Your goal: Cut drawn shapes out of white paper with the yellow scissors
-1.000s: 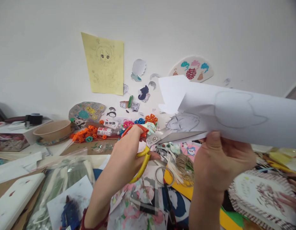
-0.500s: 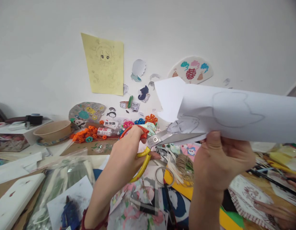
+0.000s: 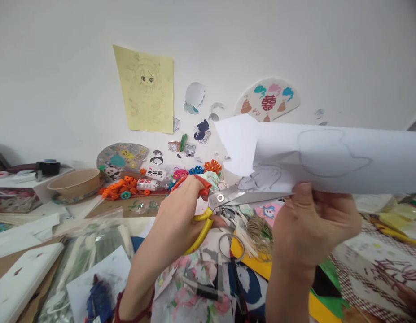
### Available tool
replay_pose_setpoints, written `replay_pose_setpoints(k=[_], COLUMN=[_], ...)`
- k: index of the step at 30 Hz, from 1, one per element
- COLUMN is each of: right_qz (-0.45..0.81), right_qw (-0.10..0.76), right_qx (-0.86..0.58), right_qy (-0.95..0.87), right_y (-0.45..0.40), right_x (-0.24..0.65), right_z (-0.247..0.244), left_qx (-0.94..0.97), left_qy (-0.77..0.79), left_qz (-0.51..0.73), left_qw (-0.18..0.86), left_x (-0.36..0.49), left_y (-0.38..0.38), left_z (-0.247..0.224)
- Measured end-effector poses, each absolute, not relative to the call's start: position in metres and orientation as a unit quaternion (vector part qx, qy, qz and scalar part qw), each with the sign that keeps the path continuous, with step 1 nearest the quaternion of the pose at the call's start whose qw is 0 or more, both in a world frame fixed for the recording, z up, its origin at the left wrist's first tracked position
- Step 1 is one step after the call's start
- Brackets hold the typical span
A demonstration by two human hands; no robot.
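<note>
My left hand [image 3: 182, 208] is closed through the loops of a pair of scissors [image 3: 203, 223] with red and yellow handles. Their blades point right and meet the lower edge of a white sheet of paper [image 3: 282, 143], which partly hides them. On the paper is a pencil outline of a rounded shape, and a darker drawing shows near the blades. A cut flap of the sheet sticks out to the left. My right hand [image 3: 312, 222] grips the paper's lower edge, thumb in front, just beyond the blade tips.
Yellow drawing [image 3: 150, 94] and painted fan [image 3: 268, 101] are on the wall. A tan bowl [image 3: 75, 183], orange craft flowers [image 3: 120, 187] and a twine bundle [image 3: 258, 231] stand behind my hands. Below lie paper scraps [image 3: 190, 287]. Another person's hand [image 3: 409, 296] is by a checked-edged piece at right.
The scissor blades have closed further on the paper, and the paper's left part has dipped slightly. At right, the checked-edged piece and the other person's hand have shifted.
</note>
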State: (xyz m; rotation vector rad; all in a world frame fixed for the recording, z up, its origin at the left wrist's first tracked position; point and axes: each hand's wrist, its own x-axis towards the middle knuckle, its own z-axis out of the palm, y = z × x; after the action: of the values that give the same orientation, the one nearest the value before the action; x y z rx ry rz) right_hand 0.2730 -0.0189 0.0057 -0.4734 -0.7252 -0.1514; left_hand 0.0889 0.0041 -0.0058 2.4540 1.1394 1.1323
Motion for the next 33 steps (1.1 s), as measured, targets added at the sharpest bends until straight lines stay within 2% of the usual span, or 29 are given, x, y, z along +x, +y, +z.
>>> replay_pose_setpoints(k=[5, 15, 21, 33], right_qz=[-0.095, -0.077, -0.083, -0.068], right_qw=[0.908, 0.931, 0.929, 0.922], right_qx=[-0.247, -0.181, -0.201, -0.187], right_qy=[-0.326, -0.308, -0.300, -0.331], right_y=[-0.016, -0.006, -0.003, -0.001], right_x=[0.272, 0.262, 0.265, 0.268], right_z=[0.004, 0.003, 0.001, 0.002], left_qx=[0.840, 0.816, 0.794, 0.792], left_qy=[0.370, 0.377, 0.375, 0.418], left_qz=[0.392, 0.398, 0.425, 0.412], left_qw=[0.067, 0.184, 0.222, 0.168], left_x=[0.089, 0.104, 0.113, 0.115], left_y=[0.010, 0.007, 0.012, 0.014], left_z=[-0.010, -0.012, -0.015, -0.016])
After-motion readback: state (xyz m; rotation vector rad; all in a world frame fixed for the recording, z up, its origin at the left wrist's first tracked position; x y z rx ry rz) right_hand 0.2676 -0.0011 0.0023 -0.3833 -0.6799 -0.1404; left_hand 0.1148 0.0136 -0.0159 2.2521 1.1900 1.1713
